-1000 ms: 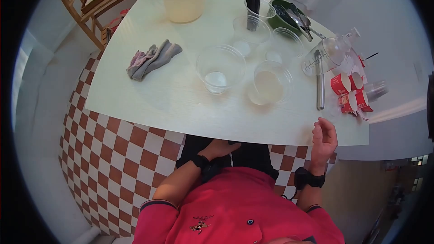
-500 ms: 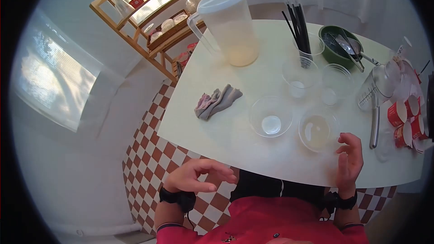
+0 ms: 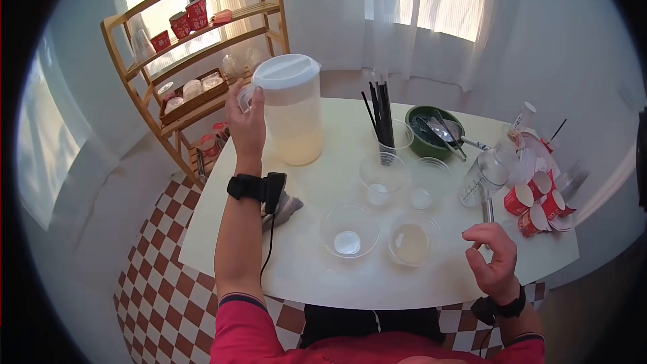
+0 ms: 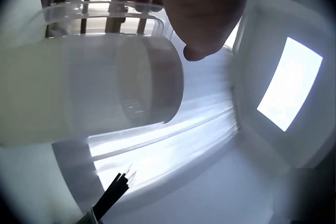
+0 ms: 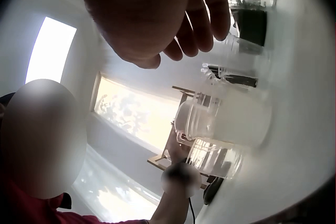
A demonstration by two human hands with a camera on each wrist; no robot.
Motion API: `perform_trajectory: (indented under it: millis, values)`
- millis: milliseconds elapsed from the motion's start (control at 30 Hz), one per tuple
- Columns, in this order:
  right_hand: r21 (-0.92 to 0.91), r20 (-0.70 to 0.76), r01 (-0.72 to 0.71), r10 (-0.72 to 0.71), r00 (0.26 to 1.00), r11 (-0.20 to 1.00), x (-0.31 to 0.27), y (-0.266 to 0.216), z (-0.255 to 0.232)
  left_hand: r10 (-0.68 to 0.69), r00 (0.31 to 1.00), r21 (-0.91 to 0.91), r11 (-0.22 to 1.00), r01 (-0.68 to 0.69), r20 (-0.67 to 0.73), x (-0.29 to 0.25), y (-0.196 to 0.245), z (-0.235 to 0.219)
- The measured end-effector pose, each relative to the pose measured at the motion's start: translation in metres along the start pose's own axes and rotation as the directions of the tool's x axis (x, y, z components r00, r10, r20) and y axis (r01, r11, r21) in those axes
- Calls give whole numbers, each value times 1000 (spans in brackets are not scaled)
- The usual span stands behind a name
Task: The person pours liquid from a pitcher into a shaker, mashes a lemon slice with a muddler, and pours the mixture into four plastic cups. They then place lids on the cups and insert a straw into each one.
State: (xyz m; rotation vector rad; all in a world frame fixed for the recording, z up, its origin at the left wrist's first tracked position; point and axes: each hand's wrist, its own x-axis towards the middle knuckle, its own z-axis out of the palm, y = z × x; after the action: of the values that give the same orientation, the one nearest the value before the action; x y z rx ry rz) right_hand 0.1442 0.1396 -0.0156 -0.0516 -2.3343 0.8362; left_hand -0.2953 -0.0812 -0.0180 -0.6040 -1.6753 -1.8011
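Note:
A lidded plastic pitcher (image 3: 294, 118) of cloudy pale liquid stands upright at the table's back left. At its handle is my left hand (image 3: 247, 128), thumb apart from the fingers; the left wrist view has the fingers beside the handle of the pitcher (image 4: 84, 87), contact unclear. My right hand (image 3: 495, 263), fingers loosely bent and holding nothing, hovers over the front right of the table. Left of it is a clear cup with cloudy liquid (image 3: 410, 243), beside a clear cup (image 3: 349, 232). Two more clear cups (image 3: 383, 178) (image 3: 430, 182) stand behind them.
A grey cloth (image 3: 288, 209) lies partly behind my left forearm. Black straws (image 3: 383, 118) stand in a cup beside a green bowl (image 3: 435, 152) with utensils. A measuring cup (image 3: 474, 187) and red paper cups (image 3: 519, 200) are at the right; a wooden shelf (image 3: 135, 87) stands behind left.
My left hand has risen from my lap and reached forward to the pitcher's handle. My right hand stays near the front right, its fingers now pointing more leftward. The head view has tilted up.

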Motion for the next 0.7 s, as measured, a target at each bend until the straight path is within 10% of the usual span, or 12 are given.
perform_trajectory:
  millis: [433, 600, 700]
  values:
    - [-242, 400, 662, -548, 734, 710, 284, -61, 115, -146, 985, -138, 978, 158, 92, 18, -7, -3]
    - [-273, 411, 585, -457, 788, 764, 375, -53, 186, -140, 988, -153, 977, 149, 69, 19, -3, -3]
    - [-140, 657, 380, -201, 726, 914, 405, -61, 199, -147, 987, -132, 979, 155, 64, 18, -3, -4]
